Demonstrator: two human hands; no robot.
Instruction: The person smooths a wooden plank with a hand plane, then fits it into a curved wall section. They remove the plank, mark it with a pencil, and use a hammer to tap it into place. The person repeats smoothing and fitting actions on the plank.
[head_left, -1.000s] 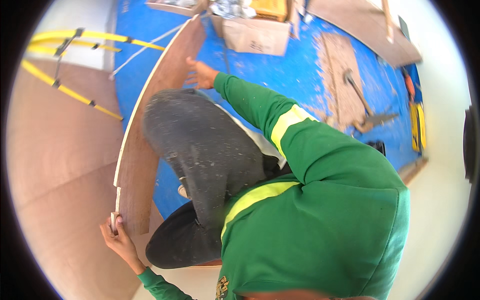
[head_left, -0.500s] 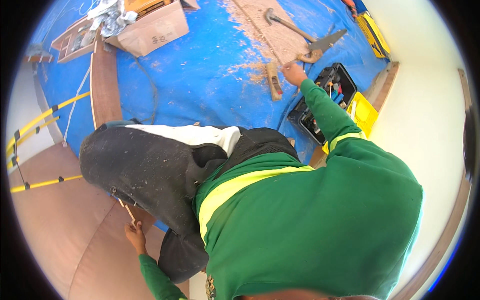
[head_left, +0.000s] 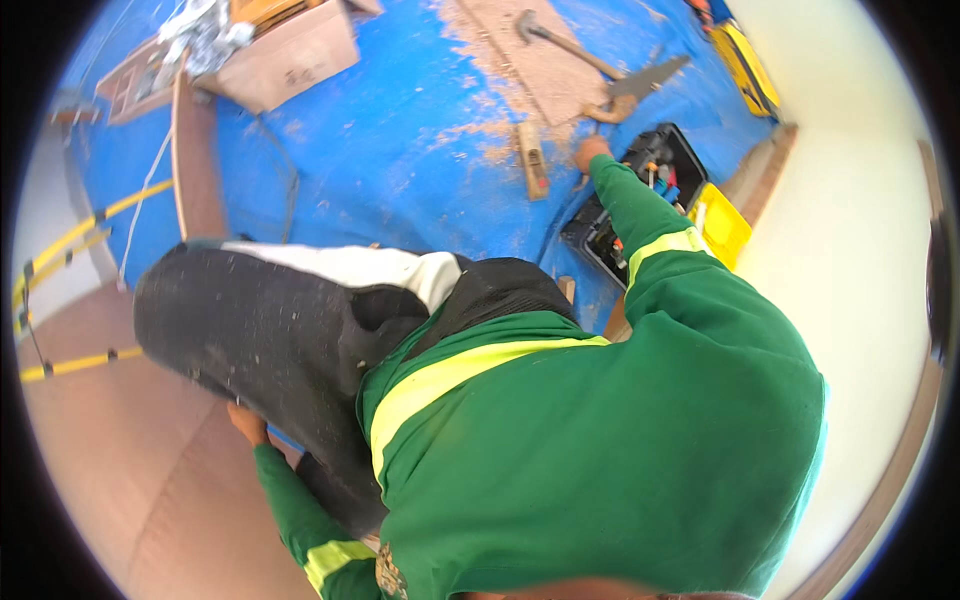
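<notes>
My right hand [head_left: 591,152] reaches down to the blue tarp, its fingers curled and mostly turned out of sight, so what they hold cannot be made out. A wooden hand plane [head_left: 532,165] lies left of it, and a handsaw [head_left: 650,78] with a curved wooden handle lies just beyond. On its right is an open black toolbox [head_left: 672,150] with mixed tools inside. Down by my bent leg, my left hand [head_left: 247,422] is closed, fingers partly hidden by the dark trousers. Only a small pale tip of the thin wooden strip shows there.
A claw hammer [head_left: 560,40] rests on a shaving-strewn board [head_left: 545,75]. The toolbox's yellow lid [head_left: 722,225] leans near the white wall [head_left: 850,250]. Far left are a cardboard box [head_left: 290,65], an upright brown board [head_left: 200,160] and yellow rails [head_left: 110,215].
My right hand has come nearer the toolbox and turned its fingers downward. My left hand has moved up and left under my leg, which now hides most of the thin strip.
</notes>
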